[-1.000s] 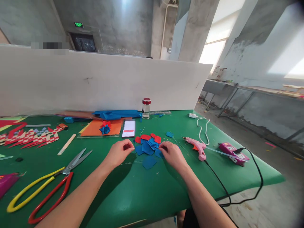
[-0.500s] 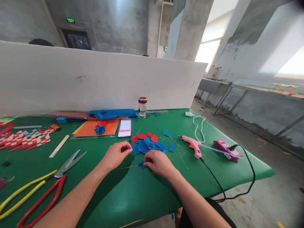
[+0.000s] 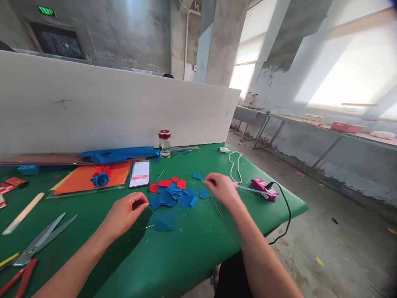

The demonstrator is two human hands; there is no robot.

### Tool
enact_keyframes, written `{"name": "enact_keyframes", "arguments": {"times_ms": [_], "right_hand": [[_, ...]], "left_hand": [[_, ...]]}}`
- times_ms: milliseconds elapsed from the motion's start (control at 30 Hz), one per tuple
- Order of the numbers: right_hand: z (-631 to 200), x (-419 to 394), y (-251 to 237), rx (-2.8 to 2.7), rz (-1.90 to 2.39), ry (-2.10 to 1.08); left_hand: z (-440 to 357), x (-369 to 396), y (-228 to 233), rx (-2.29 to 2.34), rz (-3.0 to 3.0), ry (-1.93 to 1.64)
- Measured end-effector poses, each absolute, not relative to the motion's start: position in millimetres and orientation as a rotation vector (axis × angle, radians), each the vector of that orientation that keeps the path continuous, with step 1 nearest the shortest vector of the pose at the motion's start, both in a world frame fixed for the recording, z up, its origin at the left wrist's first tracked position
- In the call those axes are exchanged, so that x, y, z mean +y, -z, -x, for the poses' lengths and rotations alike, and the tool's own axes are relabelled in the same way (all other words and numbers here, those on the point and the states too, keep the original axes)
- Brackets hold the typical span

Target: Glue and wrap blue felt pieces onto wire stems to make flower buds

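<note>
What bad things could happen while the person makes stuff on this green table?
The right hand is blurred, reaching over thin wires toward the glue gun, which it mostly hides; a wire end might prick, or a hot tip might burn. The black cord hangs off the table edge and could be snagged. The left hand sits by loose blue and red pieces, which a sleeve or breeze could scatter.

Craft workbench in a bare, unfinished industrial hall. Raw concrete walls and pillars (image 3: pixel 225 41), dusty floor littered with scraps, green exit sign (image 3: pixel 45 10) over a dark doorway. Green-covered table (image 3: pixel 173 260) fenced by a white board (image 3: pixel 108 111). On it: large scissors (image 3: pixel 37 242), cut felt pieces (image 3: pixel 170 194), orange sheet (image 3: pixel 80 180), glass jar (image 3: pixel 164 143). Metal benches (image 3: pixel 310 124) run along the windows.
</note>
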State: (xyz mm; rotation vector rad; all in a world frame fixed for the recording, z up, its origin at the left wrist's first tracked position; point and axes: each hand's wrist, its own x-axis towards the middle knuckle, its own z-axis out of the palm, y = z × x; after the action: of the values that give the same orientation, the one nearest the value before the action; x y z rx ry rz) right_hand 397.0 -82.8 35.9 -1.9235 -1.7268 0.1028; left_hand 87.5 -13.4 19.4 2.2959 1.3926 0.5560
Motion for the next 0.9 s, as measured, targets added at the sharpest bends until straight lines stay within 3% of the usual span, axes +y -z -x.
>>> {"name": "enact_keyframes", "arguments": {"times_ms": [133, 333, 600, 767, 900], "right_hand": [[-460.6, -100.6, -29.4, -1.383, 2.549, -0.024], [-477.9, -105.2, 5.0, -1.321, 2.571, -0.228], [-449.2, -115.5, -1.8, -1.286, 2.221, -0.254], [-389.8, -141.9, 7.0, -1.182, 1.283, -0.869], [-355.8, -152.8, 16.4, -1.313, 1.246, -0.905]], "left_hand": [[-73.0, -3.7, -16.5, 1.446, -2.455, -0.475], [-54.2, 2.6, -15.7, 1.559, -2.493, -0.175], [-55.9, -16.4, -16.8, 1.655, -2.625, 0.084], [-46.7, -40.0, -15.7, 1.830, -2.667, 0.177], [-41.4, -54.0, -13.7, 1.910, -2.628, 0.168]]}}
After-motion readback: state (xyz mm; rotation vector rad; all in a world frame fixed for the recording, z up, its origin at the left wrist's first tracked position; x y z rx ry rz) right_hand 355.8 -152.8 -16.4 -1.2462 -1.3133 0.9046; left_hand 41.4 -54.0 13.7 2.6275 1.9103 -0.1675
